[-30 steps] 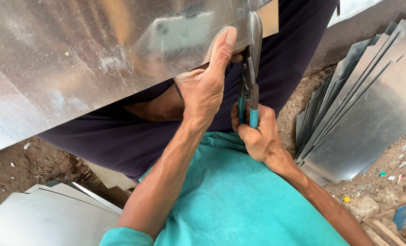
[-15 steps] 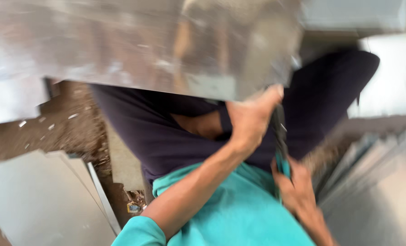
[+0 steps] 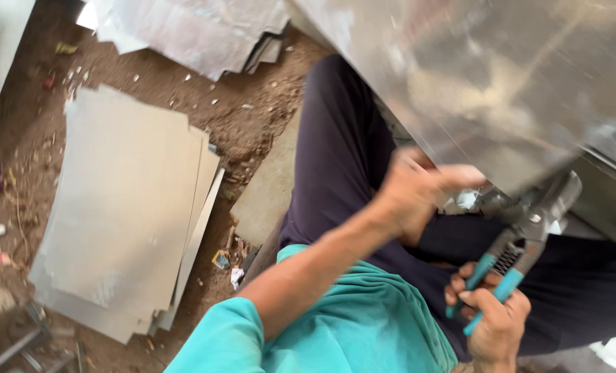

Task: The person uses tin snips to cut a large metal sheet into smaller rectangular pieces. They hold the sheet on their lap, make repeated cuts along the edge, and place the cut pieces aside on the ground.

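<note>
A large shiny metal sheet (image 3: 487, 76) rests over my lap and fills the upper right. My left hand (image 3: 418, 197) grips its lower edge, thumb on top. My right hand (image 3: 491, 321) is closed on the teal handles of tin snips (image 3: 522, 242), whose dark jaws reach up to the sheet's edge near the left hand. I sit with dark trousers and a teal shirt below the sheet.
A stack of flat grey metal sheets (image 3: 128, 207) lies on the dirt floor at left. More crumpled sheet pieces (image 3: 190, 31) lie at the top. A flat slab (image 3: 270, 186) sits beside my leg. Small scraps litter the ground.
The view has swung left and down, now showing the floor stack. The sheet has shifted to the upper right. Both hands keep their hold on sheet and snips.
</note>
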